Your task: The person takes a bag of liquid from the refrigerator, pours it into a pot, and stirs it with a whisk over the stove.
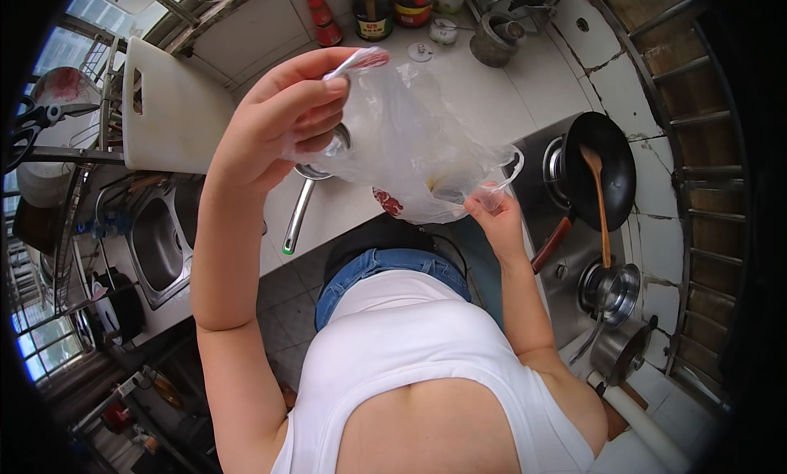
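A thin, translucent plastic bag (403,130) is stretched between my two hands above the tiled counter. My left hand (295,111) is raised and pinches the bag's upper edge between thumb and fingers. Lower down on the right, my right hand (497,213) grips the bag near one of its loop handles. A faint yellowish patch shows through the plastic, but I cannot tell what it is. Partly hidden behind the bag is an item with a red pattern (387,202). Below my left hand, a small metal pan (301,213) with a green-tipped handle rests on the counter, half covered.
On the right, a black wok (605,185) holding a wooden spatula (595,185) sits on the gas stove (535,167). A stone mortar (495,41) and sauce jars (372,19) line the back. To the left are a white cutting board (172,111) and a steel sink (157,246).
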A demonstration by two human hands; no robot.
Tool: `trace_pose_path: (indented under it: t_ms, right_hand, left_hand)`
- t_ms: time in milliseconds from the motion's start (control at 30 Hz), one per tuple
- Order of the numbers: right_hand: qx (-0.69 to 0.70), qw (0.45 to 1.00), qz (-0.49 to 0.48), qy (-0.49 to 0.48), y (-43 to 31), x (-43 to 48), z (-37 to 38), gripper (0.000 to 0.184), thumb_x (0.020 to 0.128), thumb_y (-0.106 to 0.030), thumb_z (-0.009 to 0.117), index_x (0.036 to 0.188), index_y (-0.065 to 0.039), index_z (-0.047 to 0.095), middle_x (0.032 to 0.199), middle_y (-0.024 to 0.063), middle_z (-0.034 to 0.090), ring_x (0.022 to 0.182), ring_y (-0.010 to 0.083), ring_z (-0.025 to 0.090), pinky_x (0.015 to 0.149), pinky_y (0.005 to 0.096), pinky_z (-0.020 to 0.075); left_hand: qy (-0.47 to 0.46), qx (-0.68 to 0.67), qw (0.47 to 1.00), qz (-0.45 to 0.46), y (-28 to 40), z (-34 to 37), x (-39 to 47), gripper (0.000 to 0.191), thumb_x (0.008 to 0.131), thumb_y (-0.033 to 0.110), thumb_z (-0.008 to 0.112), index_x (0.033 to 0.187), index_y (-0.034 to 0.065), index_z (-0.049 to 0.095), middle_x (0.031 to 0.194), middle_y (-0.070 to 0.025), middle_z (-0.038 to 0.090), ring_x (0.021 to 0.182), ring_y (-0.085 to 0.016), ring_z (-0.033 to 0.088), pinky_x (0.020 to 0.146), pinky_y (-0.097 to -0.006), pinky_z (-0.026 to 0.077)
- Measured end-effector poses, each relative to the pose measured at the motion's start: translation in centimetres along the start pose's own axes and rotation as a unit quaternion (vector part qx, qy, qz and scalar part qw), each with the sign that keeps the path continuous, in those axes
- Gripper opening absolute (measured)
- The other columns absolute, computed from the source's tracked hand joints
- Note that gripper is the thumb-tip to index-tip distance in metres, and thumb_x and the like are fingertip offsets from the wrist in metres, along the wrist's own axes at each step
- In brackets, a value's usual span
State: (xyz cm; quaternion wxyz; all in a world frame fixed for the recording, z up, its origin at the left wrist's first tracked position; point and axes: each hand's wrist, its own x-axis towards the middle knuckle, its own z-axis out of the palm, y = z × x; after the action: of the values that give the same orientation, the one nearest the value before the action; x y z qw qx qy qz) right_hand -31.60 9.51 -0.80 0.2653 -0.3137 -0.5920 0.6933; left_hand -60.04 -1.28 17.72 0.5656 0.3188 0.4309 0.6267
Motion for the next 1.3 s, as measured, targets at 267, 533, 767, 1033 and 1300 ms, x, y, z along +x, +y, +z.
trace_pose_path:
  t_ms: [267,533,767,1033,1300]
  right_hand:
    - [-0.377,0.923,0.011,-0.081,0.4,-1.2,0.7,0.122,0.048,-0.039,0.084,0.138,-0.004,0.008,0.138,0.0210,0.020,0.127,0.0355,0.023,0.103,0.0419,0.0247]
    - [-0.378,0.921,-0.085,-0.038,13.6,3.9,3.2,0.098,0.059,-0.030,0.076,0.133,-0.003,0.019,0.131,0.0200,0.022,0.121,0.0353,0.024,0.099,0.0410,0.0252]
    - [-0.390,0.919,-0.061,-0.011,21.2,4.3,-0.6,0.067,0.065,-0.024,0.069,0.122,-0.007,0.040,0.106,0.0155,0.042,0.101,0.0314,0.041,0.085,0.0401,0.0348]
    - [-0.347,0.937,0.003,0.025,14.6,0.7,-0.6,0.050,0.070,-0.011,0.064,0.118,-0.007,0.052,0.084,0.0092,0.057,0.076,0.0200,0.053,0.067,0.0317,0.0423]
    - [-0.360,0.921,-0.045,0.140,14.8,-0.9,-1.3,0.049,0.070,-0.008,0.064,0.118,-0.009,0.053,0.087,0.0129,0.057,0.077,0.0266,0.053,0.076,0.0382,0.0425]
  left_hand:
    - [0.042,0.017,0.998,0.047,-0.3,-1.1,-2.1,0.043,0.081,0.008,0.052,0.123,-0.0007,0.045,0.083,0.0007,0.050,0.066,-0.003,0.047,0.055,-0.0181,0.039]
    - [-0.059,-0.080,0.995,-0.014,0.1,3.4,-0.9,0.060,0.085,0.004,0.040,0.138,0.0059,0.013,0.139,-0.0217,0.023,0.123,-0.044,0.030,0.089,-0.0601,0.037]
    - [-0.073,-0.056,0.995,0.040,3.7,3.8,0.8,0.059,0.086,0.005,0.040,0.138,0.0063,0.012,0.136,-0.0214,0.025,0.121,-0.042,0.032,0.087,-0.0594,0.039]
    - [0.078,0.056,0.985,0.144,7.0,-0.9,-0.4,0.057,0.086,0.006,0.041,0.137,0.0066,0.015,0.134,-0.0199,0.029,0.117,-0.040,0.035,0.086,-0.0572,0.041]
    - [0.119,0.091,0.975,0.163,7.5,-3.3,0.8,0.055,0.086,0.006,0.042,0.136,0.0070,0.017,0.132,-0.0185,0.032,0.113,-0.038,0.039,0.085,-0.0549,0.043]
